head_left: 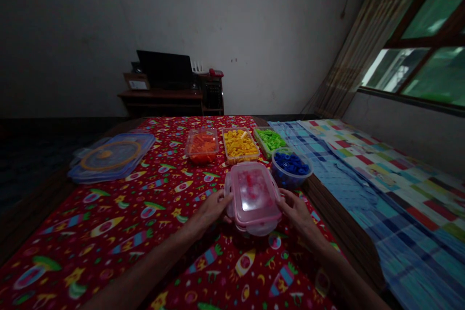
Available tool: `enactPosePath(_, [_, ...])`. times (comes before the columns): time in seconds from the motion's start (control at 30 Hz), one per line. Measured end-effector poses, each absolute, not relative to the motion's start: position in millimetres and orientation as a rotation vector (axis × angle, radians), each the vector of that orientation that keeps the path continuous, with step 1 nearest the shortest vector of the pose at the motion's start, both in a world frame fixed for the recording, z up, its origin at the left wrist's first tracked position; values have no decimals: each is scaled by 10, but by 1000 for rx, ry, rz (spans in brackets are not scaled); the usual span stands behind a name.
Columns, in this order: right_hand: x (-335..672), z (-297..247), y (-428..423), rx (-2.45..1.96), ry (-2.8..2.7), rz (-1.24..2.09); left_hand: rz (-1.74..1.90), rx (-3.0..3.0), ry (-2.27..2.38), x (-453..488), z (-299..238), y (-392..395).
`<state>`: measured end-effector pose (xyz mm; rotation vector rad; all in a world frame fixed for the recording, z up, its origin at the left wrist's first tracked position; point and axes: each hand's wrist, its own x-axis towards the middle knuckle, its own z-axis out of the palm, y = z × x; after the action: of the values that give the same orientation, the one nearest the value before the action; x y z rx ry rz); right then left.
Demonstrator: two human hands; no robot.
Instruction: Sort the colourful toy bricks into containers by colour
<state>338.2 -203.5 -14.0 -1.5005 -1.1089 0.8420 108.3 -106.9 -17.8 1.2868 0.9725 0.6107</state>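
Note:
A clear plastic container with a pink-rimmed lid sits before me, red pieces showing dimly through its top. My left hand grips its left side, thumb near the lid's edge. On the opposite side, my right hand holds the container by its right edge. Just beyond stands a round tub of blue pieces. Behind are an open box of green pieces, one of yellow pieces and one of orange pieces.
Several flat plastic lids lie stacked at the left of the red patterned tablecloth. A bed with a checked cover adjoins on the right. At the far wall, a desk carries a black monitor.

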Motion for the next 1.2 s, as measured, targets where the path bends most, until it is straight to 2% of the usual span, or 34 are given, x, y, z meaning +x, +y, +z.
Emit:
enactPosePath(0.5, [3349, 34, -2177, -1371, -1011, 1210, 634, 1070, 799, 1034, -128, -1154])
enactPosePath(1.03, [3585, 15, -1751, -1359, -1119, 1199, 793, 1124, 833, 1226, -310, -820])
enactPosePath(1.2, [3578, 55, -1723, -1380, -1111, 1205, 696, 1146, 782, 1237, -252, -797])
